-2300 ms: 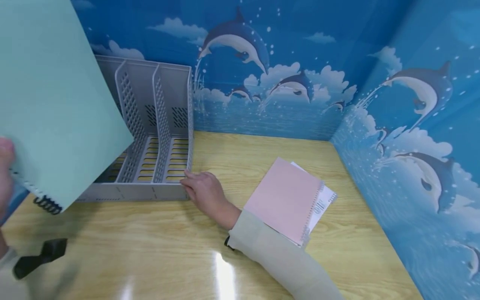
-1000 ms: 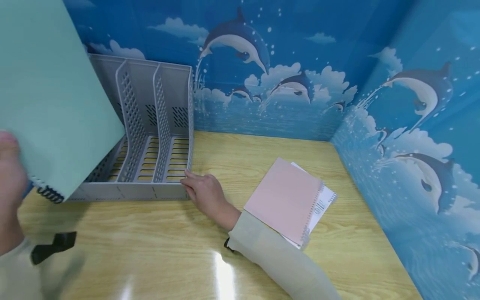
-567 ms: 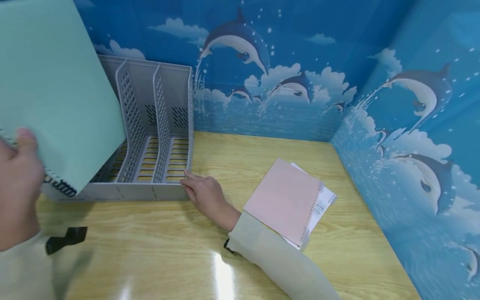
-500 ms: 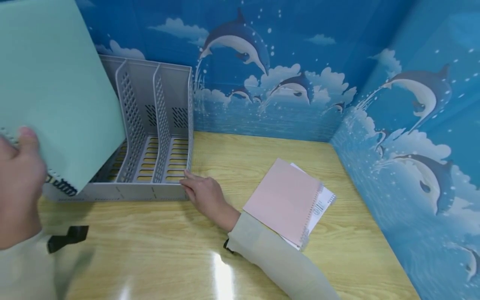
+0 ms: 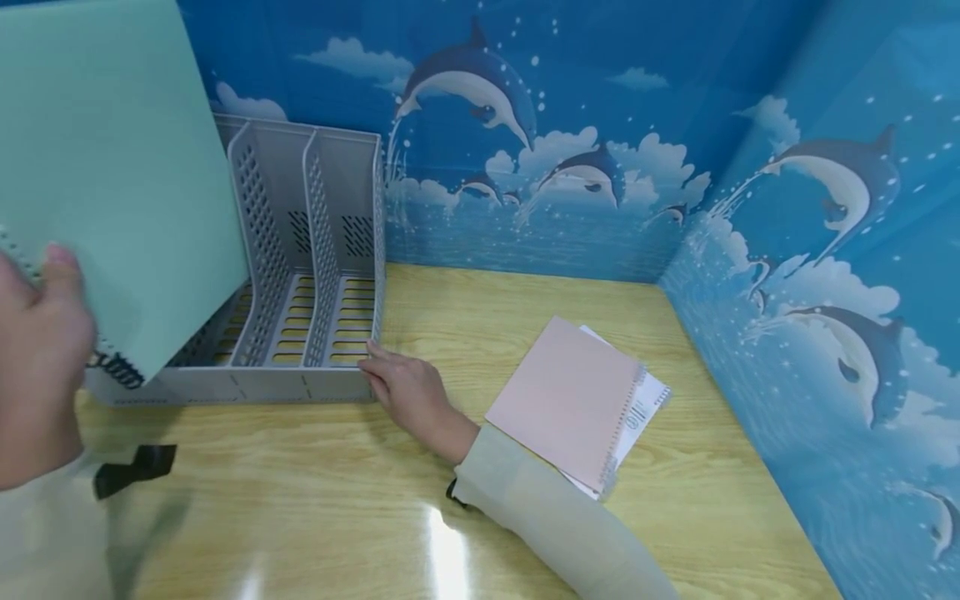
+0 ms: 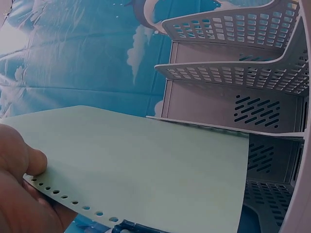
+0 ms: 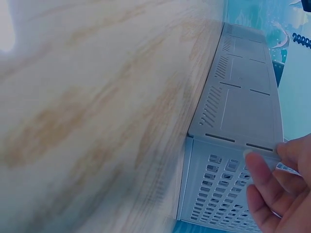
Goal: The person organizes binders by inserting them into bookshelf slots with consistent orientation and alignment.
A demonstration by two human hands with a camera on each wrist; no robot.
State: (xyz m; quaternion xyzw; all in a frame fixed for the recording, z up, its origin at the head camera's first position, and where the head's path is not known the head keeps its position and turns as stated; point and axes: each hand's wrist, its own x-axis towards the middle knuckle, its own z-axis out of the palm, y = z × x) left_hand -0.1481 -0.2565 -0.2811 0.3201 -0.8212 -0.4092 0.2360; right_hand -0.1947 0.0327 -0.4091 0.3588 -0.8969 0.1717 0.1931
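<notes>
My left hand [image 5: 47, 342] grips a light green spiral notebook [image 5: 127, 183] by its bound edge, thumb on the cover. The notebook is tilted, its lower right edge at the left part of a grey file rack [image 5: 300, 386]. In the left wrist view, the green cover [image 6: 146, 165] lies along a perforated divider [image 6: 228, 127]. The black spiral [image 5: 118, 368] shows at its lower corner. My right hand [image 5: 411, 392] pinches the rack's front right corner; the right wrist view shows thumb and fingertips [image 7: 257, 167] on that corner. The notebook hides the rack's left compartments.
A pink spiral notebook [image 5: 566, 400] lies on top of a white one [image 5: 643, 412] on the wooden table [image 5: 315, 500], right of the rack. A dolphin-printed backdrop [image 5: 525, 208] stands behind and to the right. A black strap end [image 5: 137, 471] sticks out near the left sleeve.
My left hand has brought the green notebook rightward, over the left part of the rack, and more of that hand now shows. My right hand has stayed at the rack's corner.
</notes>
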